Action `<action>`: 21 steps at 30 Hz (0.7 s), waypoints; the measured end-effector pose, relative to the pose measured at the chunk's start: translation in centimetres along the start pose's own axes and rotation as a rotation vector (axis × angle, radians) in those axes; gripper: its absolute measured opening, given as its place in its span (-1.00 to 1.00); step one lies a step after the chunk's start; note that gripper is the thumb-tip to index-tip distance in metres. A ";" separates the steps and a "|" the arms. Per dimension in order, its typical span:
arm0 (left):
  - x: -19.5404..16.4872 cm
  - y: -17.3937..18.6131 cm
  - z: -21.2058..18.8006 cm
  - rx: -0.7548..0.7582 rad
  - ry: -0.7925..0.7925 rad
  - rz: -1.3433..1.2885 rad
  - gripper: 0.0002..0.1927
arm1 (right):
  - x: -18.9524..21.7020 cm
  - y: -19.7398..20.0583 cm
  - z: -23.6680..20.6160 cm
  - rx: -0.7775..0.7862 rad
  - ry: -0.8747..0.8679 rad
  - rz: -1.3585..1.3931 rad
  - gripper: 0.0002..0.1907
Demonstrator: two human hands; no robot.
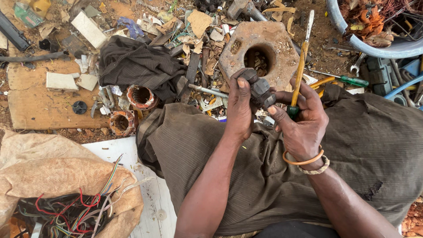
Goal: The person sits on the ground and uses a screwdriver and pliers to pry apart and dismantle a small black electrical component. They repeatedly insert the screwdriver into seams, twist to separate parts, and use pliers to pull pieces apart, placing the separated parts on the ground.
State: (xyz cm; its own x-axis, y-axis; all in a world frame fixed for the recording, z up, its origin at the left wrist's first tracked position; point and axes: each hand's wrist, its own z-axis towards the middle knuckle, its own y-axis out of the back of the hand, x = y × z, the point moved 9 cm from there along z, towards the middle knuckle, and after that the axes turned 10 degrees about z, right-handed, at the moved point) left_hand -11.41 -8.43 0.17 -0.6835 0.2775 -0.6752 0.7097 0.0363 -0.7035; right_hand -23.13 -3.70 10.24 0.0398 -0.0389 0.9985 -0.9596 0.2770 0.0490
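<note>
My left hand [240,108] grips a small dark grey metal part [261,89], lumpy and jointed, held above my lap. My right hand [302,121] touches the same part with its thumb and also holds a screwdriver [300,66] with a yellow and green handle, its shaft pointing up and away from me. Two orange and beige bangles [308,162] circle my right wrist. Both hands meet over the brown cloth [264,176] covering my knees.
A rusty hexagonal metal block with a round hole [264,48] lies just beyond the hands. Two copper-wound coils [142,97] [122,122] and a dark rag [136,66] lie left. A sack of coloured wires [70,211] sits lower left. Another screwdriver [348,80] and spanners lie right.
</note>
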 end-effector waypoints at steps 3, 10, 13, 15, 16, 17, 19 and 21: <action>-0.3 -0.6 -0.1 0.070 0.003 -0.055 -0.28 | 0.1 0.1 -0.3 -0.006 0.005 0.011 -0.27; -0.6 -1.4 -0.6 0.165 0.034 -0.142 -0.22 | 0.3 0.0 -1.1 0.011 0.094 0.068 -0.23; -0.6 -1.7 -0.8 0.200 0.044 -0.173 -0.23 | 0.2 -0.1 -1.4 0.031 0.115 0.098 -0.21; -0.6 -1.8 -0.9 0.219 0.053 -0.180 -0.24 | 0.4 -0.3 -1.6 0.052 0.142 0.096 -0.20; -0.6 -1.9 -0.9 0.226 0.060 -0.194 -0.24 | 0.4 -0.3 -1.7 0.050 0.148 0.077 -0.20; -0.6 -1.9 -0.9 0.231 0.066 -0.207 -0.24 | 0.5 -0.4 -1.7 0.050 0.154 0.058 -0.19; -0.6 -2.0 -1.0 0.239 0.079 -0.231 -0.25 | 0.6 -0.5 -1.7 0.054 0.160 0.028 -0.18; -0.6 -2.2 -1.0 0.249 0.083 -0.252 -0.26 | 0.8 -0.6 -1.7 0.068 0.172 0.006 -0.18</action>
State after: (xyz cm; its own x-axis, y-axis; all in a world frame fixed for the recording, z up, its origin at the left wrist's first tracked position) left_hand -12.36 -7.76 2.35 -0.8084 0.3669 -0.4602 0.4502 -0.1182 -0.8851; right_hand -22.09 -2.26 11.09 0.0753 0.1291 0.9888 -0.9763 0.2112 0.0468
